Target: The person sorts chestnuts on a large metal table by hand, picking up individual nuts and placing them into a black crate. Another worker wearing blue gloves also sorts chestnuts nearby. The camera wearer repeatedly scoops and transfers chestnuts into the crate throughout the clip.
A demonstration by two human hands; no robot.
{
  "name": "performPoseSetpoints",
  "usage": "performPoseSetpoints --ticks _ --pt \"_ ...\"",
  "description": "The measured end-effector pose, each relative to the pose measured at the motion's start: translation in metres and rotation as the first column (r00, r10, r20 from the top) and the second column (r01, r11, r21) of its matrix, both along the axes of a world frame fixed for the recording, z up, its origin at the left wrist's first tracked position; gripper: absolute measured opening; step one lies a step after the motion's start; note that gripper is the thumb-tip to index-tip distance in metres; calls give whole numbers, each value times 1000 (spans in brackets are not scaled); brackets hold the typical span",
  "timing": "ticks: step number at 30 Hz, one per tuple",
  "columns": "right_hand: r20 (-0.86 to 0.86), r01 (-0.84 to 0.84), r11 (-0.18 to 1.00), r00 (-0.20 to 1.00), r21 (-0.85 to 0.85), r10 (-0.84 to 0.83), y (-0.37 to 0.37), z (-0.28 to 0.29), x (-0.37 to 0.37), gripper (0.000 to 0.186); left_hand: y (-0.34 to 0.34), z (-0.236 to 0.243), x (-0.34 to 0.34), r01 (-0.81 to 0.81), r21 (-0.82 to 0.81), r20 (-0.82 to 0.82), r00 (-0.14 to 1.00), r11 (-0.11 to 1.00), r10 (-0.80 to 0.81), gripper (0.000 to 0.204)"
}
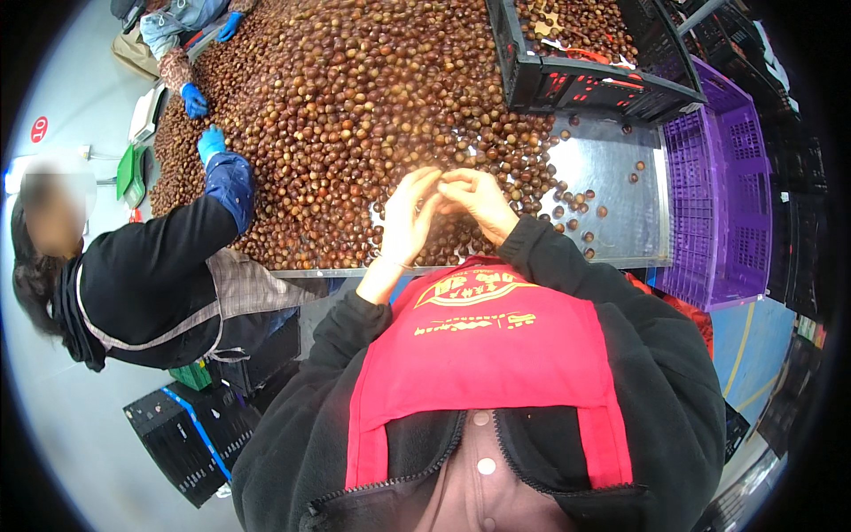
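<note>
A thick layer of glossy brown chestnuts (pixel 355 115) covers the metal table in front of me. My left hand (pixel 409 213) and my right hand (pixel 479 200) meet just above the near part of the layer. The fingers of both are curled in, with thumbs and fingertips drawn together where the hands touch. Something small and dark may sit between the fingertips, but I cannot make it out. Both hands are bare, and dark sleeves reach to the wrists.
A black crate (pixel 603 84) with chestnuts and scraps stands on the table at far right. Beside it is a purple basket (pixel 714 191). Loose chestnuts (pixel 576 200) lie on the metal table top (pixel 620 160). At left, a co-worker's blue-gloved hand (pixel 211 144) reaches in; other gloved hands work beyond.
</note>
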State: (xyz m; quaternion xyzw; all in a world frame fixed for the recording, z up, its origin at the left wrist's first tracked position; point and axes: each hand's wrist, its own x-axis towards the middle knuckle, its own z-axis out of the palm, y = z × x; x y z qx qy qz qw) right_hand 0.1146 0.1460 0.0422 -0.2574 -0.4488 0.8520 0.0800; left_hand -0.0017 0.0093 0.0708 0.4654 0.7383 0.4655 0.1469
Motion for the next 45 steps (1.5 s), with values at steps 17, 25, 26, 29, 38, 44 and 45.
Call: performPoseSetpoints --ticks 17,25,26,29,38,44,45 --pt "240 -7 727 946 686 -217 53 -23 41 48 214 -88 -101 -174 -328 -640 764 929 -83 21" --pt "166 113 826 956 552 -242 61 -27 28 21 180 -69 -93 31 -59 -425 904 998 -53 20" --pt "153 130 868 962 479 -228 62 -23 27 17 169 -59 -87 11 -73 -39 999 997 -14 22" --pt "40 219 951 972 216 -233 64 -6 24 16 131 -25 -68 -27 17 648 762 999 9 30" --pt "-147 110 989 985 100 -95 42 48 1 27 56 30 -20 -107 80 768 641 991 7 31" --pt "-178 -4 1000 984 14 6 29 63 4 24 39 41 -7 -25 173 628 773 985 -90 28" --pt "-176 -36 999 984 3 36 28 65 5 23 38 43 -6 0 197 591 798 980 -119 28"
